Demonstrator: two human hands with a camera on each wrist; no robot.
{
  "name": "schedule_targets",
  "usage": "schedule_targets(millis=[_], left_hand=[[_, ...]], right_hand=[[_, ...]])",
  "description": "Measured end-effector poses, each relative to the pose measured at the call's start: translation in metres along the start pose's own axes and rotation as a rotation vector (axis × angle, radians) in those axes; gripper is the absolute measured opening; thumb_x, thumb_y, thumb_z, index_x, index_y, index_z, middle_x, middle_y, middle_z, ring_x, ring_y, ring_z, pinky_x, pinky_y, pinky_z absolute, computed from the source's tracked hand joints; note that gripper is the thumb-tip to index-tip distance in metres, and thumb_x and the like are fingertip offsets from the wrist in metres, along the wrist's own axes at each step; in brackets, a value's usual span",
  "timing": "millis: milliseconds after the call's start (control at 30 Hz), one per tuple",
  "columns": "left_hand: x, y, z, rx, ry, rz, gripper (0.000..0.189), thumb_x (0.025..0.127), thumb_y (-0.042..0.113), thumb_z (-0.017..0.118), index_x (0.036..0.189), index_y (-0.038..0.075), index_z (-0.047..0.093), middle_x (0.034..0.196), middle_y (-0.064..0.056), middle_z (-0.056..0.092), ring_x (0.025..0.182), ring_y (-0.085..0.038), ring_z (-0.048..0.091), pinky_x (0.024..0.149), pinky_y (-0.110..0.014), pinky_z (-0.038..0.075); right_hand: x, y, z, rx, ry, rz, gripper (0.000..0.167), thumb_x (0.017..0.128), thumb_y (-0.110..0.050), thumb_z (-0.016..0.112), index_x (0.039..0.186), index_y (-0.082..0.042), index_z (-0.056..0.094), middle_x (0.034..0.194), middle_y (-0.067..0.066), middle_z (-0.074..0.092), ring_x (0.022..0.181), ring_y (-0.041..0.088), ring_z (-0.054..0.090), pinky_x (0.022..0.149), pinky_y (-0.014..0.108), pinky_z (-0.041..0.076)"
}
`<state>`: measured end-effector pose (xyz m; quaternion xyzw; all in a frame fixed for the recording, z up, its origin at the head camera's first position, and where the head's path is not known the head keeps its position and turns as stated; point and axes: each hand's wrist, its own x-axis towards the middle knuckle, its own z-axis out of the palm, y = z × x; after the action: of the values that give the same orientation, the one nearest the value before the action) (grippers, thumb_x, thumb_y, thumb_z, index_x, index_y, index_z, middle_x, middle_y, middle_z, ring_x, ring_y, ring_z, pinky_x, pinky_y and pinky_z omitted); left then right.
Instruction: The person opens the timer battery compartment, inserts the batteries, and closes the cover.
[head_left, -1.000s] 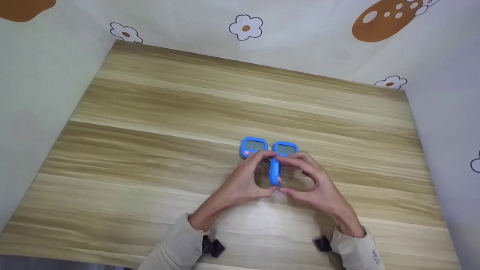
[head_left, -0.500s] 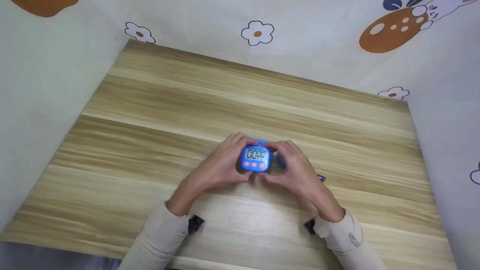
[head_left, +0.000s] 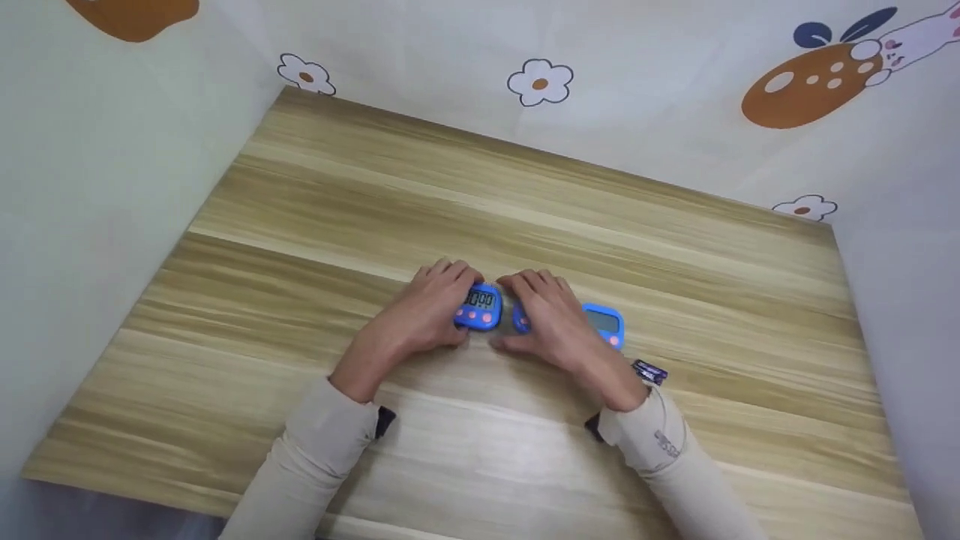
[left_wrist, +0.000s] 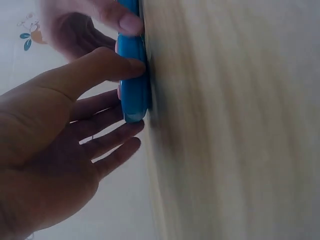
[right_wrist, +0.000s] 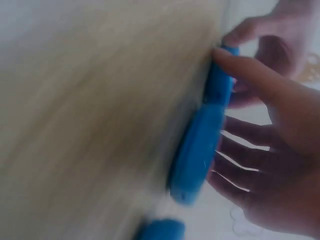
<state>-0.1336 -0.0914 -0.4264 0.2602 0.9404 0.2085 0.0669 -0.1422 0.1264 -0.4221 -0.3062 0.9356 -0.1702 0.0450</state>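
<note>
My left hand point(head_left: 421, 309) grips a blue digital timer point(head_left: 481, 313), thumb on its near edge and fingers at its far side. The timer lies face up on the table, its screen lit with zeros above pink buttons. To its right, my right hand point(head_left: 553, 319) arches over a second blue timer point(head_left: 520, 318) and hides most of it. In the right wrist view, my right thumb reaches past this second timer point(right_wrist: 197, 152) towards the timer at my left hand; the fingers are spread and fairly straight. A third blue timer point(head_left: 604, 324) with a blank screen lies beyond my right hand.
Small purple batteries point(head_left: 649, 372) lie beside my right wrist. The wood-grain table point(head_left: 360, 195) is enclosed by pale walls point(head_left: 645, 90) printed with flowers and orange shapes. A dark wrist-camera piece point(head_left: 385, 422) sticks out from the left sleeve.
The timer was held edge-on between both hands, then turned face up and lowered to the table left of the other two. My right hand has come off it and moved right. The head view has shifted.
</note>
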Motion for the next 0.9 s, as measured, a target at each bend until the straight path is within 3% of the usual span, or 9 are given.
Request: schedule_targets(millis=[100, 200, 333, 433, 533, 633, 767, 900], left_hand=[[0.008, 0.014, 0.001, 0.049, -0.007, 0.0, 0.082, 0.075, 0.036, 0.083, 0.141, 0.007, 0.044, 0.139, -0.009, 0.045, 0.13, -0.027, 0.038, 0.109, -0.048, 0.029], [0.022, 0.03, 0.007, 0.083, -0.011, 0.065, 0.083, 0.078, 0.046, 0.08, 0.142, 0.006, 0.045, 0.141, -0.01, 0.044, 0.133, -0.027, 0.036, 0.112, -0.049, 0.024], [0.039, 0.043, 0.016, 0.131, -0.001, 0.145, 0.071, 0.079, 0.044, 0.08, 0.132, 0.004, 0.054, 0.131, -0.009, 0.053, 0.126, -0.026, 0.044, 0.113, -0.048, 0.022], [0.04, 0.049, 0.018, 0.11, 0.041, 0.155, 0.062, 0.079, 0.039, 0.081, 0.125, 0.005, 0.058, 0.124, -0.007, 0.056, 0.121, -0.024, 0.047, 0.112, -0.047, 0.022], [0.03, 0.056, 0.015, -0.025, 0.104, 0.169, 0.063, 0.076, 0.038, 0.083, 0.126, 0.008, 0.057, 0.122, -0.004, 0.056, 0.119, -0.022, 0.048, 0.109, -0.045, 0.027], [0.014, 0.065, 0.014, -0.235, 0.172, 0.212, 0.065, 0.075, 0.034, 0.085, 0.127, 0.01, 0.055, 0.121, -0.001, 0.056, 0.116, -0.02, 0.049, 0.105, -0.041, 0.035], [-0.005, 0.073, 0.015, -0.494, 0.187, 0.238, 0.066, 0.075, 0.032, 0.086, 0.128, 0.012, 0.054, 0.121, 0.004, 0.055, 0.112, -0.014, 0.051, 0.098, -0.035, 0.043], [-0.02, 0.072, 0.018, -0.573, 0.174, 0.196, 0.067, 0.075, 0.035, 0.086, 0.13, 0.016, 0.053, 0.12, 0.007, 0.053, 0.107, -0.013, 0.052, 0.093, -0.034, 0.046]], right_hand=[[-0.024, 0.017, -0.013, 0.012, 0.014, 0.037, 0.083, 0.073, -0.047, 0.084, 0.138, -0.007, 0.05, 0.131, 0.007, 0.053, 0.122, 0.026, 0.045, 0.106, 0.045, 0.032], [-0.038, 0.034, -0.02, -0.013, 0.04, 0.052, 0.077, 0.072, -0.043, 0.086, 0.132, -0.005, 0.056, 0.124, 0.009, 0.057, 0.116, 0.029, 0.048, 0.102, 0.047, 0.035], [-0.04, 0.045, -0.017, -0.033, 0.082, 0.027, 0.062, 0.072, -0.037, 0.087, 0.119, -0.005, 0.063, 0.114, 0.008, 0.06, 0.11, 0.03, 0.051, 0.103, 0.049, 0.034], [-0.046, 0.047, -0.017, 0.01, 0.134, -0.015, 0.059, 0.072, -0.035, 0.087, 0.117, -0.006, 0.063, 0.12, 0.009, 0.058, 0.115, 0.029, 0.048, 0.104, 0.049, 0.032], [-0.063, 0.046, -0.023, 0.136, 0.191, -0.038, 0.06, 0.072, -0.029, 0.088, 0.122, -0.01, 0.062, 0.13, 0.008, 0.052, 0.122, 0.027, 0.043, 0.103, 0.05, 0.033], [-0.087, 0.04, -0.033, 0.314, 0.243, -0.029, 0.063, 0.072, -0.021, 0.089, 0.128, -0.016, 0.061, 0.136, 0.004, 0.05, 0.126, 0.024, 0.04, 0.103, 0.046, 0.034], [-0.11, 0.02, -0.042, 0.555, 0.293, -0.039, 0.064, 0.072, -0.009, 0.088, 0.13, -0.011, 0.06, 0.131, 0.004, 0.056, 0.122, 0.024, 0.049, 0.102, 0.039, 0.04], [-0.116, -0.001, -0.047, 0.657, 0.277, -0.026, 0.06, 0.073, -0.003, 0.086, 0.128, -0.003, 0.06, 0.123, 0.007, 0.063, 0.11, 0.025, 0.057, 0.096, 0.039, 0.047]])
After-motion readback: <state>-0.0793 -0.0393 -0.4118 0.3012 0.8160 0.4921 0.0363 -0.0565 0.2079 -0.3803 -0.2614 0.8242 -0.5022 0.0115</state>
